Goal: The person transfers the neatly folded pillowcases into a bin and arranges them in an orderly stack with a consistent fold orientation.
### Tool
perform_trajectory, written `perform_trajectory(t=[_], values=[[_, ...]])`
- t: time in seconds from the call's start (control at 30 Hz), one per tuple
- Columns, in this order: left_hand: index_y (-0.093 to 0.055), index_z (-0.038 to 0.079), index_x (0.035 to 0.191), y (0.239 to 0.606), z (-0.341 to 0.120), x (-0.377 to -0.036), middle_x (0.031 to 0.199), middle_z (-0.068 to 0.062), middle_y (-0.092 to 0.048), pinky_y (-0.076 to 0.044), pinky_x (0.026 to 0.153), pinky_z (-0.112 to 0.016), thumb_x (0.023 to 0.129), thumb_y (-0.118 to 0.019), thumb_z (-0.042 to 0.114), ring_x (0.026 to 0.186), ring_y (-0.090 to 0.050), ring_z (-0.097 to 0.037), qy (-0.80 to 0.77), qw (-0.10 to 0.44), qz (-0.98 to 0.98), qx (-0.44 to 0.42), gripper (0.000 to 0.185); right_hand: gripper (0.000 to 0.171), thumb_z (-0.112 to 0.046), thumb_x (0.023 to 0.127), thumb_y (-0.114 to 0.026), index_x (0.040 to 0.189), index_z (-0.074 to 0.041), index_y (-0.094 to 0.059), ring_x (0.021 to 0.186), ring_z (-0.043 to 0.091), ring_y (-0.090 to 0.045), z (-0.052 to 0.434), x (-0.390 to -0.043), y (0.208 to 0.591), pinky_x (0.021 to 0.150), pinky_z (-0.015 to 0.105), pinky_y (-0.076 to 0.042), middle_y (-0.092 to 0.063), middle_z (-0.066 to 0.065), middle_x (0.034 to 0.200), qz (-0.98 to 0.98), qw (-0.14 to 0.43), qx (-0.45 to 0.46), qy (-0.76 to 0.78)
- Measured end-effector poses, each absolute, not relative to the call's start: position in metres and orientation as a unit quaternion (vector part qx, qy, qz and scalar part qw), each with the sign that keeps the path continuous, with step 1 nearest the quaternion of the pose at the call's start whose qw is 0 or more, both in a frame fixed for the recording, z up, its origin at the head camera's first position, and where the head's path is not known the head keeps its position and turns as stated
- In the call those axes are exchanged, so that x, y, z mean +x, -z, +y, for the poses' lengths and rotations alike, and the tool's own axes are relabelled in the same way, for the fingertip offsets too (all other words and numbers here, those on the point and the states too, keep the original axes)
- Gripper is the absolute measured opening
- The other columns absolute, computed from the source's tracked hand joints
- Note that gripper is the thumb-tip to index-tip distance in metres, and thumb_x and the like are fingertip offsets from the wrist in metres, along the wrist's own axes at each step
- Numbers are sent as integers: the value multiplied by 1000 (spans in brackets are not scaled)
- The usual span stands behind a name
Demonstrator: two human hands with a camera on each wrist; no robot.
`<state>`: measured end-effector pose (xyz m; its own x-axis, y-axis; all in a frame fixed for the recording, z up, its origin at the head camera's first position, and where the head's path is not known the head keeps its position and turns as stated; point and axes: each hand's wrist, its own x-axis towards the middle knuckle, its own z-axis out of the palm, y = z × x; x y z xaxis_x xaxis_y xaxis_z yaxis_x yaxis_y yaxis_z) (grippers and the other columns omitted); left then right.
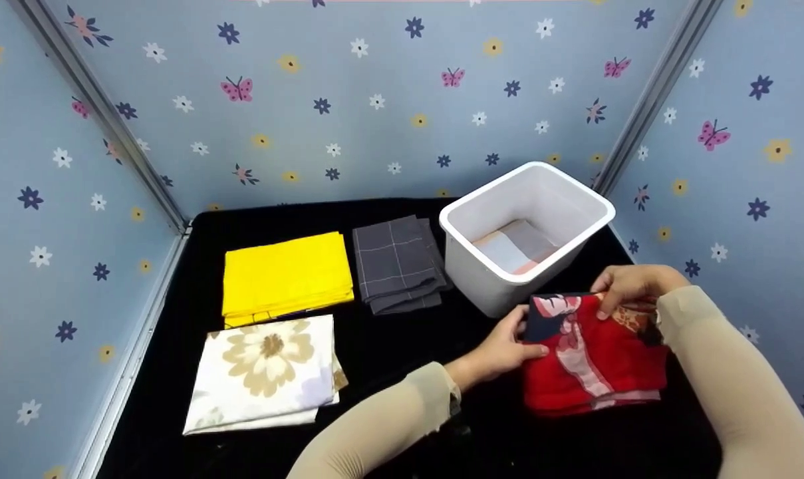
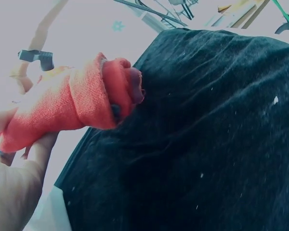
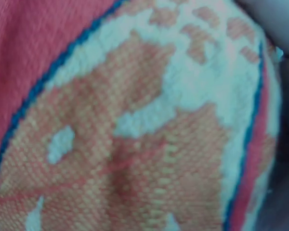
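Red folded cloth held at the near right of the desk by both hands.

The cloth, red with pink and dark patches, is gripped at its left edge by the left hand, fingers curled round it, and pinched at its far edge by the right hand. It is seen just in front of a white bin, in which another folded cloth is lying. To the left, a grey checked cloth and a yellow cloth are laid side by side at the far side of the black desk, and a white floral cloth is laid nearer, in front of the yellow one. In the left wrist view the red cloth is seen bunched in the fingers above the black cover; the right wrist view is filled by its weave.
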<state>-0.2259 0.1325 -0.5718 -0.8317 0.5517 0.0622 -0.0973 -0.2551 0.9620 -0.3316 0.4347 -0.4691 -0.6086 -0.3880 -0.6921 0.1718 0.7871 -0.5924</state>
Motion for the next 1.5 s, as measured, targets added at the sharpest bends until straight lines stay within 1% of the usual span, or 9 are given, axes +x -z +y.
perform_trajectory(t=[0.23,0.33,0.43,0.5,0.67,0.8,0.97,1.23,1.5], values=[[-51,3,147,560,115,-232,135,-20,-71,-63,91,-29,88,-77,-15,107,-73,-16,-747,211,588,228,67,10,-6,85,-86,85,-15,-81,75,9,-71,426,-331,458,75,26,-64,-78,-5,83,831,433,-92,337],[-51,1,147,554,107,-236,136,-21,-70,-63,91,-29,88,-78,-14,106,-73,-16,-739,201,596,240,66,6,-4,87,-84,89,-3,-79,75,8,-71,424,-331,451,74,26,-65,-77,-5,82,827,425,-123,348],[-52,0,146,549,101,-240,135,-22,-70,-63,90,-27,87,-80,-12,104,-73,-14,-731,190,606,250,66,19,-3,87,-84,92,11,-71,71,5,-67,420,-331,442,71,22,-61,-74,-8,79,827,407,-169,348],[-53,-1,145,546,97,-243,136,-22,-70,-63,91,-27,87,-80,-12,105,-72,-13,-727,180,611,256,66,25,-2,87,-84,95,16,-68,70,3,-66,418,-332,437,69,21,-60,-73,-8,78,826,398,-197,347],[-55,-5,143,540,86,-250,137,-26,-69,-62,97,-27,86,-82,-11,113,-71,-13,-723,155,618,268,63,21,-2,88,-84,95,13,-72,70,3,-67,410,-332,427,71,23,-62,-74,-7,79,830,380,-220,344],[-58,-5,142,536,77,-254,137,-25,-69,-61,100,-26,87,-83,-6,114,-71,-13,-708,134,637,273,60,17,-3,87,-85,95,8,-75,71,4,-67,402,-331,421,72,24,-63,-75,-8,79,843,358,-216,339],[-63,-3,138,530,67,-257,134,-22,-72,-61,100,-26,89,-85,1,111,-72,-11,-693,112,658,272,55,19,-3,84,-87,99,5,-79,73,5,-68,392,-331,416,75,24,-63,-77,-8,81,853,343,-200,339],[-66,-2,136,520,53,-263,128,-20,-75,-63,96,-27,90,-85,8,106,-73,-8,-686,95,670,268,50,20,-2,83,-87,102,4,-81,75,6,-68,373,-328,410,76,24,-63,-80,-3,87,848,327,-230,348],[-77,-3,121,511,41,-270,110,-5,-78,-58,91,-20,87,-89,9,97,-68,-1,-685,65,680,253,38,19,-2,80,-90,97,1,-82,76,4,-63,349,-325,408,74,19,-57,-76,-5,85,862,303,-248,322]])
